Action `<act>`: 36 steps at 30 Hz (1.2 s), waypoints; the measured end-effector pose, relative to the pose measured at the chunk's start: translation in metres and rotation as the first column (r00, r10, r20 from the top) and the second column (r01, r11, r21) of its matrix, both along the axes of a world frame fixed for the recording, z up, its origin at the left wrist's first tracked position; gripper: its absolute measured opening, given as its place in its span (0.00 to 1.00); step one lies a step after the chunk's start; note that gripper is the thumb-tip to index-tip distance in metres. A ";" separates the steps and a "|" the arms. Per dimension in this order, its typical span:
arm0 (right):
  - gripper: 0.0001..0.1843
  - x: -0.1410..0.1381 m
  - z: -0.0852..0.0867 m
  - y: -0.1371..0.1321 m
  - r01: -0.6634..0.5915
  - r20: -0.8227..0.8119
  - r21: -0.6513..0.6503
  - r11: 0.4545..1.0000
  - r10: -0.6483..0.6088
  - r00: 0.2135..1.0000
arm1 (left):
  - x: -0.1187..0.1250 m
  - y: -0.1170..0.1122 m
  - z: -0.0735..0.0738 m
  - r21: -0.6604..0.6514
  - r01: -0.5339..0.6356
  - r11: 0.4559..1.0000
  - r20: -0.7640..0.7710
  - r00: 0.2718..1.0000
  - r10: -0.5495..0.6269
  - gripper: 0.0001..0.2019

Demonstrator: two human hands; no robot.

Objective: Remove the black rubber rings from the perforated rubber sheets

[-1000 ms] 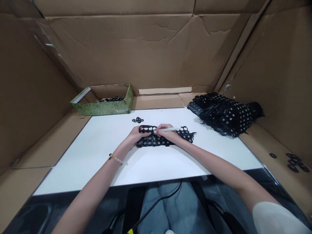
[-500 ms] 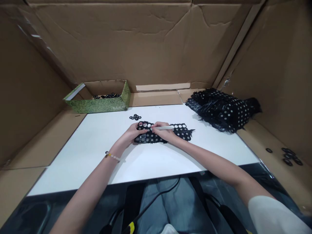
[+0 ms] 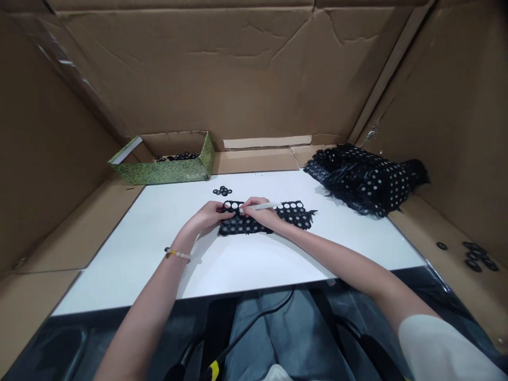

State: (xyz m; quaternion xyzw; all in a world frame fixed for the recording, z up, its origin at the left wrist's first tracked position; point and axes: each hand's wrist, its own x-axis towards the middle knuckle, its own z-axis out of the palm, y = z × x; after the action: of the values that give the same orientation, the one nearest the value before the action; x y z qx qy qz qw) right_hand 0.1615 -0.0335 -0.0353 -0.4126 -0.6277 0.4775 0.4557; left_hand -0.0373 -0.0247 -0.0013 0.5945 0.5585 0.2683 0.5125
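A black panel with rows of round holes (image 3: pixel 257 226) lies flat on the white table (image 3: pixel 246 270). Along its upper row, larger rings frame white circles. My left hand (image 3: pixel 209 217) grips the panel's upper left corner, thumb on top near a ring; its other fingers are partly hidden. Closed around a slim white pen-like tool (image 3: pixel 266 205), my right hand (image 3: pixel 260 210) rests over the middle of the panel. The tool's tip points left at the upper row, close to my left thumb. What the tip touches is too small to make out.
Several loose black rings (image 3: pixel 223 191) lie behind the panel. A green patterned box (image 3: pixel 162 172) with more rings stands back left. Back right is a heap of dotted black material (image 3: pixel 365 180). More rings (image 3: pixel 478 256) rest on cardboard at right. Cardboard walls (image 3: pixel 254 74) enclose the table.
My right hand and the tool have shifted slightly left along the upper row. My left hand has drawn back a little to the left at the corner. The panel stays in place.
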 end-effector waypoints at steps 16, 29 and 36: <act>0.05 -0.003 0.003 -0.005 0.073 0.127 0.098 0.993 -0.085 0.988 | 0.003 0.001 -0.007 -0.098 -0.034 0.995 0.069 0.997 0.040 0.10; 0.05 -0.004 0.003 -0.001 0.067 0.132 0.064 0.996 -0.075 0.988 | -0.006 0.006 -0.001 -0.083 0.091 0.992 0.045 0.995 -0.087 0.16; 0.04 -0.014 0.023 0.004 0.012 -0.020 -0.049 0.999 -0.013 1.000 | -0.025 0.013 0.003 -0.083 0.140 0.987 -0.052 0.988 -0.144 0.15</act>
State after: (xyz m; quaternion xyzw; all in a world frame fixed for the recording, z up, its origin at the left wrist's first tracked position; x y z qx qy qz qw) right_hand 0.1480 -0.0296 -0.0122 -0.4226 -0.6088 0.4940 0.4547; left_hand -0.0628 -0.0119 0.0019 0.6195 0.5394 0.1916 0.5372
